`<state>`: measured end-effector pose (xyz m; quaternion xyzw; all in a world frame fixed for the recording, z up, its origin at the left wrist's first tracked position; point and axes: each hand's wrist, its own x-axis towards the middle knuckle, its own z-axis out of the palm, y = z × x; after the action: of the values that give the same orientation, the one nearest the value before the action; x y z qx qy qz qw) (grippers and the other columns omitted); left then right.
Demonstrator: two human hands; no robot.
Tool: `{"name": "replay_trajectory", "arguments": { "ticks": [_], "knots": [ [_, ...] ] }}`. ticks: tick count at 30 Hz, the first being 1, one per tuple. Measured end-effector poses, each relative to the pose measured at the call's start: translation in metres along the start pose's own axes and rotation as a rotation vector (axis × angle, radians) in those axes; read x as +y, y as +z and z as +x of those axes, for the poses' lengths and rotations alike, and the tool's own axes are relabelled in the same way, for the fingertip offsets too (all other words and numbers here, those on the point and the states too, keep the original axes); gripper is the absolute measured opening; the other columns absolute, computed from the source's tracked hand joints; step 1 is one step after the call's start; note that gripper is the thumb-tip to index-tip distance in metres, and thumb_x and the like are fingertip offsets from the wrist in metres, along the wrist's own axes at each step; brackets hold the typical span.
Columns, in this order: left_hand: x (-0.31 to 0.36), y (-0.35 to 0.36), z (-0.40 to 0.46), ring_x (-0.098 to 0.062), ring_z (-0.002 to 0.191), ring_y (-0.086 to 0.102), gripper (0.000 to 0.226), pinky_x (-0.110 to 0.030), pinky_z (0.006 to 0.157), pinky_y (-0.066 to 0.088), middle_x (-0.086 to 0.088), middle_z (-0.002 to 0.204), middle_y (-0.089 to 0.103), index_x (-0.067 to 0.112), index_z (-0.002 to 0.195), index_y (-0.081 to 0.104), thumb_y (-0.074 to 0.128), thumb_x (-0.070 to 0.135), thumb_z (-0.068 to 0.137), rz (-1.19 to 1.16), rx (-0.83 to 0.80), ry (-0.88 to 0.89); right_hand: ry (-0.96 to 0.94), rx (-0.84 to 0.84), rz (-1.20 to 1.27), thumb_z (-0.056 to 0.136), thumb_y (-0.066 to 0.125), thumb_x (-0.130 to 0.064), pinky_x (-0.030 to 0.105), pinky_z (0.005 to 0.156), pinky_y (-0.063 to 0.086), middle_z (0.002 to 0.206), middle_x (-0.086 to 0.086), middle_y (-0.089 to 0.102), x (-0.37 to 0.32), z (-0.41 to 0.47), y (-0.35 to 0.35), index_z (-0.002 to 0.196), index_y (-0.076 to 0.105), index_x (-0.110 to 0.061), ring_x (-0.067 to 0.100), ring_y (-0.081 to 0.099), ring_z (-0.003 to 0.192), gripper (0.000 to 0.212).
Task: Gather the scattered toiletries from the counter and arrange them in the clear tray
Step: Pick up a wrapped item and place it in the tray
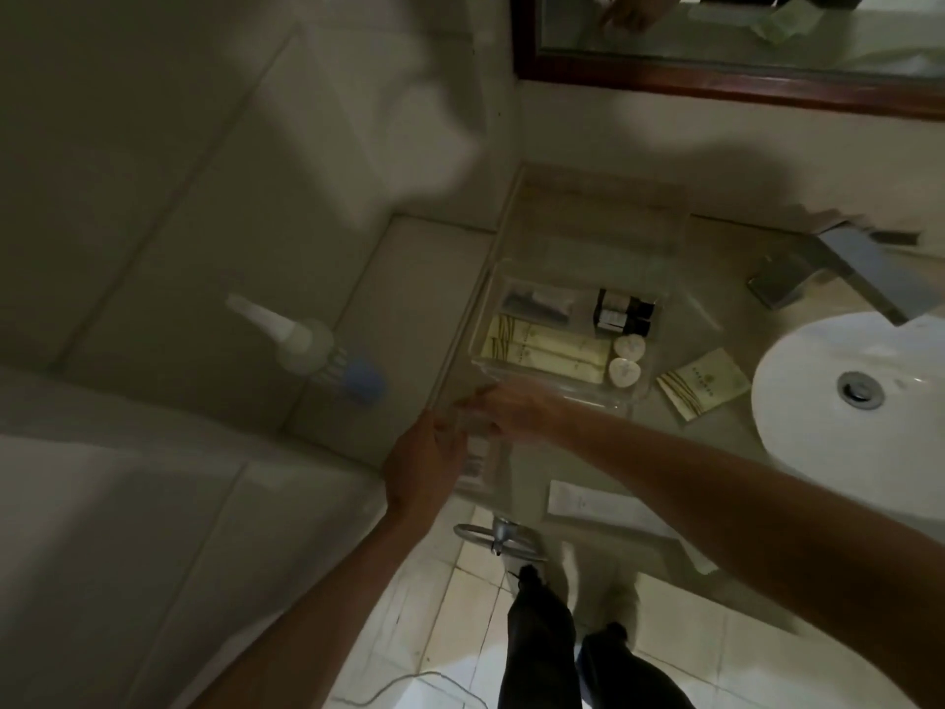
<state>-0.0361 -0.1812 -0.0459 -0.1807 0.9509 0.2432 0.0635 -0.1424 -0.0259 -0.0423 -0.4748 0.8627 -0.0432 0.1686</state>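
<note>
While both hands (460, 442) meet, clear tray (634, 401) just beyond

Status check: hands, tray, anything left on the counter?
Both hands at the tray's near corner, grip blurred. Tray holds boxes, bottles, soaps. Packet and box loose on the counter.

Dim, greenish-grey pic, grainy overall. Brightest spot is the white sink (838, 396), mildly blown out; floor tiles below it catch pale light too. Big soft shadow on the wall above-left of the sink. Both hands left of the sink smeared w/ motion blur. Wide-angle lens bends wall lines left of the sink. Mirror (741, 43) above is darker.
</note>
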Motion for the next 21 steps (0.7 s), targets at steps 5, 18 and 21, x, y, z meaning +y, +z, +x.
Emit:
{"name": "replay_trajectory", "arguments": {
  "ticks": [5,18,21],
  "knots": [
    [-0.008,0.008,-0.009,-0.022,0.086,0.068,0.065,-0.036,0.071,0.057,0.000,0.098,0.068,0.015,0.110,0.057,0.066,0.068,0.074,0.143,-0.147,-0.005,-0.083,-0.002,-0.128,0.097,0.055,-0.017,0.027,0.077,0.042,0.123,0.001,0.062,-0.002,0.002,-0.003,0.135,0.052,-0.023,0.022,0.061,0.105,0.039],
    [-0.007,-0.003,0.028,-0.013,0.061,0.051,0.041,-0.028,0.061,0.038,0.007,0.062,0.052,0.022,0.063,0.050,0.080,0.048,0.073,0.059,-0.530,0.007,0.198,-0.021,0.023,0.095,0.055,-0.024,0.033,0.066,0.054,0.097,-0.001,0.065,0.013,-0.011,0.001,0.104,0.064,-0.021,0.019,0.064,0.087,0.013],
    [-0.002,-0.007,0.043,-0.009,0.054,0.046,0.044,-0.025,0.053,0.033,0.006,0.057,0.049,0.020,0.060,0.049,0.080,0.048,0.073,0.082,-0.519,0.031,0.251,0.016,0.060,0.093,0.056,-0.022,0.032,0.062,0.050,0.100,-0.001,0.066,0.018,-0.017,-0.008,0.105,0.064,-0.022,0.020,0.063,0.089,0.015]
  ]
}}
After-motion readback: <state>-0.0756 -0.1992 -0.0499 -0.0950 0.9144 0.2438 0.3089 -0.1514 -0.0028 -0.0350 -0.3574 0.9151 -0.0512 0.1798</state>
